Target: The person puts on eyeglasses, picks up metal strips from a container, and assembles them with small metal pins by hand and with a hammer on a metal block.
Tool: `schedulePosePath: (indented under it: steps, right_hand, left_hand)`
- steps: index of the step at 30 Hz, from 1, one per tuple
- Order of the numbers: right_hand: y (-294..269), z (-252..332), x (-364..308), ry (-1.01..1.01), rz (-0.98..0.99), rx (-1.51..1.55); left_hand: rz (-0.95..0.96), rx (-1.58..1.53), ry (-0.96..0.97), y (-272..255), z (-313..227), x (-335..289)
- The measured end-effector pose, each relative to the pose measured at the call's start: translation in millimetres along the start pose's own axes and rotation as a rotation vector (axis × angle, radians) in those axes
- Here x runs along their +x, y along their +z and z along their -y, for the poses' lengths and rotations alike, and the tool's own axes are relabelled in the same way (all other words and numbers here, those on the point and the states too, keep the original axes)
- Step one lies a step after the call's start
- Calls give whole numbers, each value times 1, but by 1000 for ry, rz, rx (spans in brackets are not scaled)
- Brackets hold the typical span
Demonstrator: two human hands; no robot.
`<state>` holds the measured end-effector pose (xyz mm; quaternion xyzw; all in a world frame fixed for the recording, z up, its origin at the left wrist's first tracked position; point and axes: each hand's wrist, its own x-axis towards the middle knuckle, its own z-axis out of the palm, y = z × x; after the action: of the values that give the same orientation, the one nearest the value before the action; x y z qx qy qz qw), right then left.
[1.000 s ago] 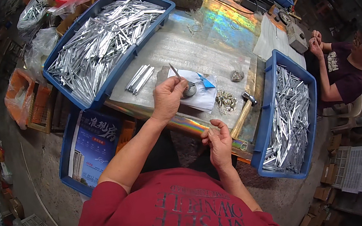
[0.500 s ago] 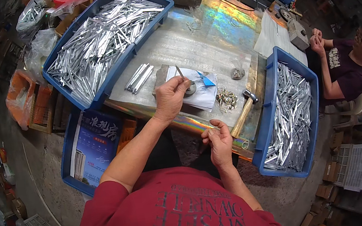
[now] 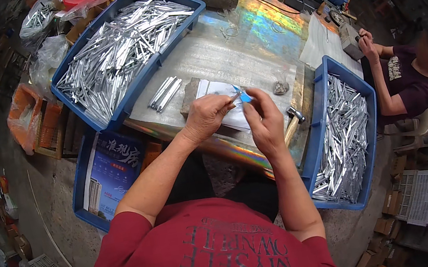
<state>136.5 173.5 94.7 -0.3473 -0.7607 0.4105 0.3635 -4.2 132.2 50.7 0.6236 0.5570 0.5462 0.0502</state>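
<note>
My left hand (image 3: pixel 208 116) is closed in a pinch on a thin metal strip (image 3: pixel 234 98), whose end points right; most of it is hidden by the fingers. Close beside it, my right hand (image 3: pixel 267 122) has its thumb and forefinger apart, curved around a small blue folded piece (image 3: pixel 243 96); nothing can be made out in its grip. White paper (image 3: pixel 212 88) lies under both hands on a grey block (image 3: pixel 189 97). A short row of silver metal strips (image 3: pixel 165 93) is on the table to the left. The hammer (image 3: pixel 295 115) rests just right of my right hand.
Blue bins of silver strips flank the table, one at the far left (image 3: pixel 60 87) and one at the right (image 3: pixel 372 107). A small clear bag (image 3: pixel 280 87) lies beyond my right hand. At the right sits another person (image 3: pixel 407 67). Below left is a blue bin with a poster (image 3: pixel 111 179).
My right hand has risen from the table's front edge to beside my left hand, covering the pile of small brass-coloured parts. The strip in my left hand has tipped from upright toward the right.
</note>
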Motion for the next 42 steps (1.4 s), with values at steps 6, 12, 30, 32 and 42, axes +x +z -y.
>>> schedulePosePath:
  steps: [6, 12, 30, 32, 42]
  right_hand:
    - [16, 3, 34, -420, 49, -159]
    - [23, -4, 14, -602, -74, -300]
    - [-46, -62, -61, 209, -206, -655]
    - [-52, -71, -69, 280, -180, -791]
    - [-66, -78, -73, 693, -343, 535]
  left_hand:
    - [53, 15, -93, -1, 6, -5]
    - [-3, -120, -195, 1, 2, -5]
    - [-80, -50, -52, 5, 3, -6]
    - [-71, -56, -40, 5, 4, -6]
    - [-95, -78, 4, 4, 4, -6]
